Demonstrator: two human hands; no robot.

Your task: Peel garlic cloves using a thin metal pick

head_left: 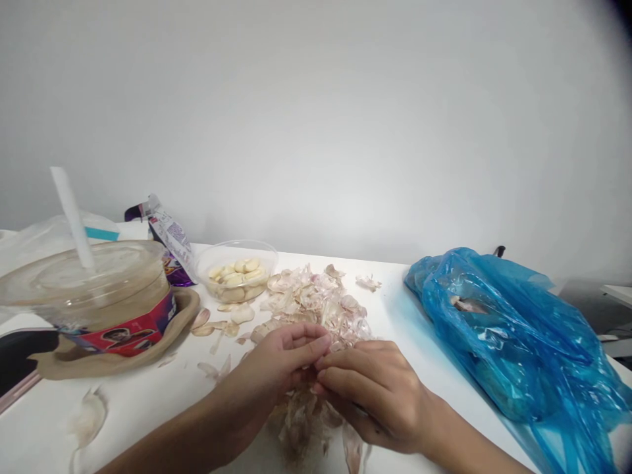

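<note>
My left hand (291, 355) and my right hand (370, 392) meet fingertip to fingertip, both closed in a pinch. Whatever they hold between them is hidden by the fingers. Behind and beneath them spreads a heap of papery garlic skins (316, 299), with more skins falling toward the near edge of the view. To the left of the heap stands a clear plastic bowl (205, 263) with several peeled garlic cloves (239, 273) in it. A few unpeeled garlic cloves (201, 319) and loose skins lie in front of the bowl.
At left, a lidded drink cup (128, 296) with a white straw (73, 214) stands in a brown holder (185, 319), over a dark device (22, 365). A purple snack packet (172, 247) lies behind. A blue plastic bag (494, 329) fills the right side. The wall is behind.
</note>
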